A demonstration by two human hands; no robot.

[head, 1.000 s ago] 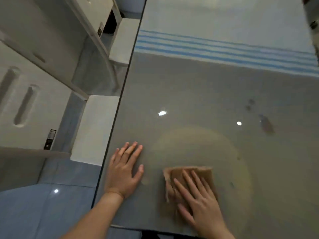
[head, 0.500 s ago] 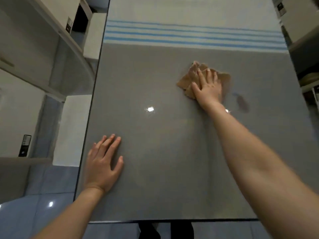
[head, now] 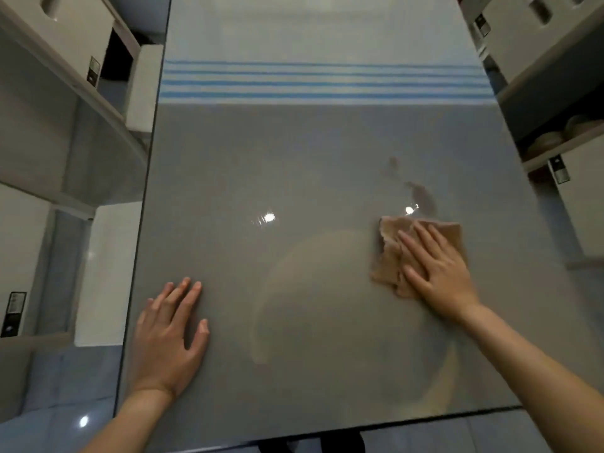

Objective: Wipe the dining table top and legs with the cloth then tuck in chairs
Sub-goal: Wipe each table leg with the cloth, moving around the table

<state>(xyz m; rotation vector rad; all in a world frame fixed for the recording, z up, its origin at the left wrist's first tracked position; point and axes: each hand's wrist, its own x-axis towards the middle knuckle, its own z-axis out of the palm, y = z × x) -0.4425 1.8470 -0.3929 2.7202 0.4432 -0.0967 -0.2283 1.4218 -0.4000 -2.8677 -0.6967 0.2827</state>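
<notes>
The grey glossy dining table top (head: pixel 294 152) fills the view, with a white band and blue stripes across its far part. My right hand (head: pixel 438 269) lies flat on a crumpled tan cloth (head: pixel 389 237) at the right side of the table, pressing it onto the surface. Just beyond the cloth is a dark smear (head: pixel 421 194) on the top. My left hand (head: pixel 170 335) rests flat, fingers spread, near the table's left edge and holds nothing.
White chairs (head: pixel 108 269) stand along the left side, another chair seat (head: pixel 143 86) farther back. White chair backs (head: pixel 536 37) and a shelf with bowls (head: pixel 555 138) are on the right. Blue tiled floor (head: pixel 55 413) shows at lower left.
My right hand has pulled the cloth back from the far middle of the table toward me and to the right. The left hand stays planted near the left edge.
</notes>
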